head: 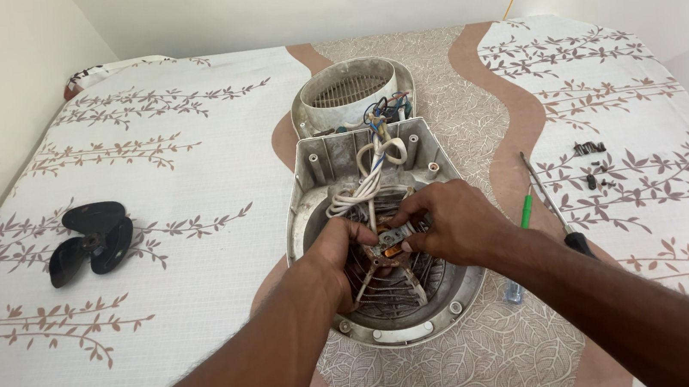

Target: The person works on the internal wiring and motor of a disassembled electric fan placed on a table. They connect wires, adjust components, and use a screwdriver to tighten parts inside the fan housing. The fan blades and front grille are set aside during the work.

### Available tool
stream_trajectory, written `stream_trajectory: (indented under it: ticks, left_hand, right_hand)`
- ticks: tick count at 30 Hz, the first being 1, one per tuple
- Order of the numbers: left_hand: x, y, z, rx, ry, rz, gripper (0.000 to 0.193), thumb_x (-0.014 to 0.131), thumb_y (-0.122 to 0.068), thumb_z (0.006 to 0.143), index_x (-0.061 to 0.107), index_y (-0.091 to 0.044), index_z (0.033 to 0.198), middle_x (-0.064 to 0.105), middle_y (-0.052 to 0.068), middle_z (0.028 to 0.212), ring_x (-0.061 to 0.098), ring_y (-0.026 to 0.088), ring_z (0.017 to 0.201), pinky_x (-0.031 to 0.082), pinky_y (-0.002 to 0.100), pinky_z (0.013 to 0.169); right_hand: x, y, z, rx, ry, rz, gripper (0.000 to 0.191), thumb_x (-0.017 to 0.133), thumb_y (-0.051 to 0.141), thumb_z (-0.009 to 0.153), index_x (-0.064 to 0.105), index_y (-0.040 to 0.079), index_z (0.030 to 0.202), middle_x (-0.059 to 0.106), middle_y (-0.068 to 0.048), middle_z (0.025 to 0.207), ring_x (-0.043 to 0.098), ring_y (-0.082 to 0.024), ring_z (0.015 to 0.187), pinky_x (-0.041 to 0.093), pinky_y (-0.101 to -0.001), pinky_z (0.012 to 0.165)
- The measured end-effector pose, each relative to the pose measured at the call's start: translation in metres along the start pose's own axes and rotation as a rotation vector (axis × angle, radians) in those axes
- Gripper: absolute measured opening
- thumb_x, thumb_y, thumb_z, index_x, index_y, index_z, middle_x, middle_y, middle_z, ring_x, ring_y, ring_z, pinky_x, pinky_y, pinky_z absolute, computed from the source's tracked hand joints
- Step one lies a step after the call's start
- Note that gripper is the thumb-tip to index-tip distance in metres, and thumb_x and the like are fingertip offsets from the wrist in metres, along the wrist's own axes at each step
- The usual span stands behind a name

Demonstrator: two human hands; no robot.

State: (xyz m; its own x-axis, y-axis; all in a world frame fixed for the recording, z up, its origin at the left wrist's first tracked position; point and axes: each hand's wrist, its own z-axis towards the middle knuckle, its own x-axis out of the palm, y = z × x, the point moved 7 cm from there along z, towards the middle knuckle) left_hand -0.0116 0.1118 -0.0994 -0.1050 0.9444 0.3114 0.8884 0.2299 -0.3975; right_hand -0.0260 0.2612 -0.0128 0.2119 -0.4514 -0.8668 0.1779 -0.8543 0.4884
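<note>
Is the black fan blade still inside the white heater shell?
No, the black fan blade lies by itself on the bedsheet, well left of the open white shell.

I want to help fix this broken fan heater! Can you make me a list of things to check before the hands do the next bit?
1. Both hands on the small part: left hand and right hand pinch the small metal part together: ok.
2. White wires out of the way: they run right down to the hands: not ok.
3. Open housing lying flat on the bed: ok.
4. Screwdriver within reach, beside the right arm: ok.
5. Loose screws kept together: two small groups, apart: cannot tell if all are there.
6. Black fan blade set aside: ok.
</note>
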Motion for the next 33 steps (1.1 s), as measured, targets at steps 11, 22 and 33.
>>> stream_trajectory:
  ticks: [11, 22, 33]
  left_hand:
    - [-0.002, -0.001, -0.006, 0.023, -0.041, 0.043, 0.019, 0.056, -0.019, 0.079, 0.066, -0.006, 0.089, 0.073, 0.012, 0.075, 0.067, 0.023, 0.061, 0.060, 0.040, 0.066]
    - [0.002, -0.003, -0.001, 0.037, 0.013, 0.022, 0.019, 0.056, -0.013, 0.076, 0.066, -0.003, 0.088, 0.074, 0.013, 0.076, 0.069, 0.026, 0.061, 0.062, 0.041, 0.065]
    - [0.004, -0.016, 0.004, 0.172, -0.151, 0.086, 0.020, 0.058, -0.014, 0.085, 0.065, 0.000, 0.099, 0.072, 0.020, 0.087, 0.071, 0.030, 0.067, 0.062, 0.045, 0.063]
  right_hand:
    - [-0.006, 0.026, -0.009, -0.060, -0.084, -0.040, 0.039, 0.087, 0.023, 0.072, 0.082, 0.020, 0.110, 0.059, -0.010, 0.104, 0.062, -0.029, 0.101, 0.052, -0.0445, 0.091]
    - [-0.003, 0.023, 0.000, -0.056, -0.007, -0.072, 0.028, 0.087, 0.020, 0.073, 0.083, 0.017, 0.100, 0.064, -0.006, 0.101, 0.064, -0.025, 0.097, 0.054, -0.0414, 0.088]
    - [-0.008, 0.022, -0.006, -0.110, -0.097, -0.020, 0.029, 0.089, 0.023, 0.070, 0.083, 0.016, 0.098, 0.065, -0.007, 0.100, 0.064, -0.027, 0.098, 0.052, -0.0432, 0.090]
